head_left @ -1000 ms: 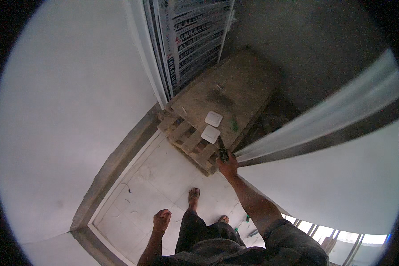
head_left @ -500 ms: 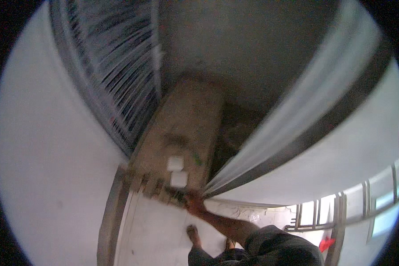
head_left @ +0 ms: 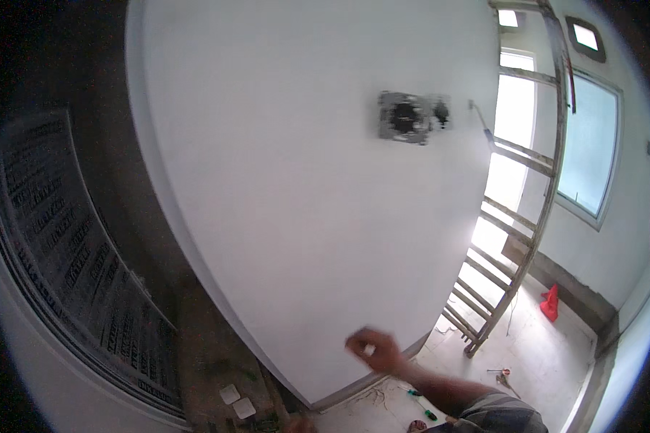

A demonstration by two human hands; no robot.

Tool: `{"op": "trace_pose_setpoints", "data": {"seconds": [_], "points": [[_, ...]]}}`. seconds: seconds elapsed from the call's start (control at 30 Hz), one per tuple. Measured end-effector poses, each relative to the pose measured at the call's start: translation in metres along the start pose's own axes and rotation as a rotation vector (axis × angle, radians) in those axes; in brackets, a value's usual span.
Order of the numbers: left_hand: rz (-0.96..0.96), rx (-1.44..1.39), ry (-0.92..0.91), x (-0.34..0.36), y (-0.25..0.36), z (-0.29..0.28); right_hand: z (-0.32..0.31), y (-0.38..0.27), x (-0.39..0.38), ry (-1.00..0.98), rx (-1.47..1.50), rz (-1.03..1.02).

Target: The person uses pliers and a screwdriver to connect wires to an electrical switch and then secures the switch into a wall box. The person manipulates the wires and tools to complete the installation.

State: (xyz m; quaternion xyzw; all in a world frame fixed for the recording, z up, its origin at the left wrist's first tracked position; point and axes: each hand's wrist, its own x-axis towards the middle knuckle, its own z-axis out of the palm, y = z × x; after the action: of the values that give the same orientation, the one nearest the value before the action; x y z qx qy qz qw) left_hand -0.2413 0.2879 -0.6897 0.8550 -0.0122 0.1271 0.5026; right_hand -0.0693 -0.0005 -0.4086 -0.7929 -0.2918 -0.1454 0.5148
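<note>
My right hand (head_left: 375, 350) is raised in front of the white wall (head_left: 289, 216), its fingers curled closed. A small white piece (head_left: 369, 350) shows within the fingers; its kind is too small to tell. At the bottom edge, a bit of what looks like my left hand (head_left: 300, 425) appears, blurred and mostly cut off, so its fingers are hidden. Higher on the wall are a square dark opening (head_left: 404, 117) with a rough grey rim and a smaller dark opening (head_left: 440, 113) beside it. Two white square plates (head_left: 236, 400) lie on a brown board low on the left.
A ladder (head_left: 516, 267) leans at the right, beside a bright doorway. Screwdrivers (head_left: 430, 415) and loose wires (head_left: 374, 395) lie on the pale floor, with a red bag (head_left: 549, 303) farther off. A dark slatted panel (head_left: 72, 245) stands at the left.
My view has swung right and up, from the board with the white plates to the wall. My right hand has left the board's near end and risen before the wall.
</note>
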Motion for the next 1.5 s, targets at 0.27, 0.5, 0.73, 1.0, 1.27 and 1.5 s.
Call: {"op": "trace_pose_setpoints", "data": {"seconds": [0.27, 0.5, 0.73, 1.0, 1.27, 1.5], "points": [[0.364, -0.077, 0.357, 0.154, 0.395, -0.031, -0.200, -0.079, 0.092, 0.438, 0.521, -0.284], [0.649, 0.089, 0.599, 0.263, 0.598, -0.010, -0.269, -0.076, 0.143, 0.305, 0.637, -0.333], [0.513, 0.343, 0.652, 0.315, 0.648, 0.002, -0.296, -0.082, 0.197, 0.287, 0.488, -0.468], [0.582, 0.141, 0.574, 0.334, 0.650, 0.005, -0.297, -0.088, 0.249, 0.177, 0.177, -0.608], [0.531, 0.172, 0.602, 0.334, 0.659, 0.007, -0.286, -0.094, 0.272, 0.229, 0.022, -0.696], [0.536, 0.264, 0.634, 0.332, 0.662, 0.012, -0.280, -0.091, 0.283, 0.255, 0.020, -0.728]]}}
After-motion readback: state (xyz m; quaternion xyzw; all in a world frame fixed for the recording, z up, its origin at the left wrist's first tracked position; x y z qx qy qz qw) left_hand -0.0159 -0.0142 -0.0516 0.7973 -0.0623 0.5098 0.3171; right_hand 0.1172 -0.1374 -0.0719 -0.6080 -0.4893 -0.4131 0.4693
